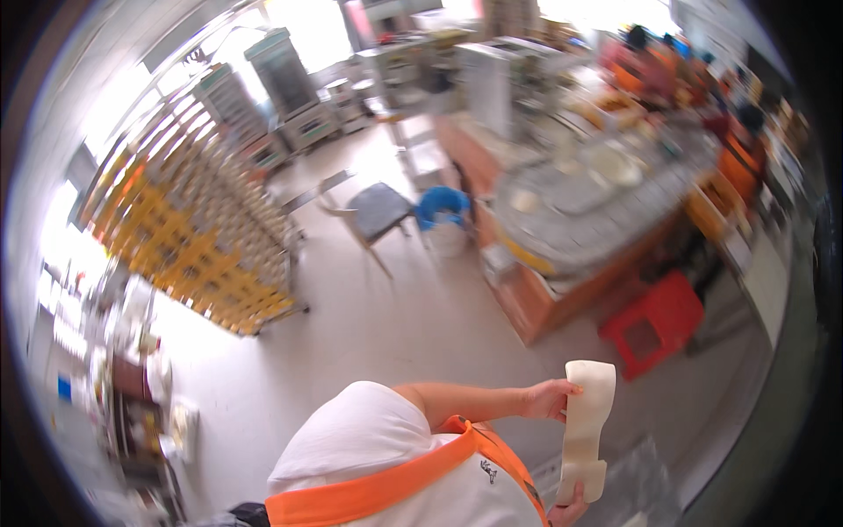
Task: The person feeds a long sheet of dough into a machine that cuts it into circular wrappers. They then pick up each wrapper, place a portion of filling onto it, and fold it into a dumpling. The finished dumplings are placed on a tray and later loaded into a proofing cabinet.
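Note:
Both my hands hold one long, cream-coloured strip of flexible sheet material (586,415). Its upper end is wide and rounded, and its lower end looks folded over or layered. My left hand (550,399) pinches the strip's edge near the upper end, with that arm stretched out. Lower down, my right hand (570,508) grips the other end, partly cut off by the frame's bottom edge. Below the strip lies clear plastic sheeting or a bag (649,484). An orange apron (388,491) over a white shirt covers my body.
A blurred oval conveyor table (593,244) carries pale pieces, with people in orange (741,158) beside it. A red plastic stool (655,323) stands near its base. Further off are a chair (379,207), a blue-rimmed bin (444,217) and a tall yellow wheeled rack (191,244).

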{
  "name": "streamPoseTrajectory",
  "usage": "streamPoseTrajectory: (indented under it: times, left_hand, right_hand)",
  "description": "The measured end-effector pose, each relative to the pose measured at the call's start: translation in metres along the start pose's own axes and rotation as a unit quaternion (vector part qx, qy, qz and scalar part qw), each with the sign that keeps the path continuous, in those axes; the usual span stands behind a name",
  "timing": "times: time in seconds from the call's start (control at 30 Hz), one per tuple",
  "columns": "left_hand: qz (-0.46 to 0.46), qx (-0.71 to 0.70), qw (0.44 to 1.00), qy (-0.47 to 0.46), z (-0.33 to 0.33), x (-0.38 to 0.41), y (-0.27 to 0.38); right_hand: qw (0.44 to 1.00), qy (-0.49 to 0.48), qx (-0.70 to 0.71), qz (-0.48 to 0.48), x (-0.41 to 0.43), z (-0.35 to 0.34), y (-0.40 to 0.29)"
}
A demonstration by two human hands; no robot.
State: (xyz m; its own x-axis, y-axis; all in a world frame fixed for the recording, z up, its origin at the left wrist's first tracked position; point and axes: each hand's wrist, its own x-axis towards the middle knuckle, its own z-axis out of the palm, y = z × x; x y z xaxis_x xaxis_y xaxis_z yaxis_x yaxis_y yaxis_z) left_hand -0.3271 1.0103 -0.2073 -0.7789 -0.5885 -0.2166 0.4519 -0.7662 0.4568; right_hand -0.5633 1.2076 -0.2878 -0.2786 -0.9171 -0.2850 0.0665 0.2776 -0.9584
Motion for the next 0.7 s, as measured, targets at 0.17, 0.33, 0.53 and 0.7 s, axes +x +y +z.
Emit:
streamPoseTrajectory:
  times: [0.17,0.33,0.53,0.7]
  left_hand:
    - [0.16,0.003,0.985,0.068,-0.08,-0.084,0.107]
    - [0.25,0.007,0.956,0.151,-0.118,-0.154,0.2]
    - [0.288,0.043,0.933,0.212,-0.139,-0.148,0.3]
    - [0.339,0.055,0.931,0.124,-0.164,-0.119,0.405]
  right_hand:
    - [0.983,-0.171,0.05,0.051,0.09,0.137,-0.03]
    - [0.934,-0.177,0.231,0.21,0.149,0.272,-0.092]
    - [0.954,-0.229,0.194,0.02,0.207,0.336,-0.164]
    - [0.972,-0.143,0.184,-0.035,0.298,0.374,-0.235]
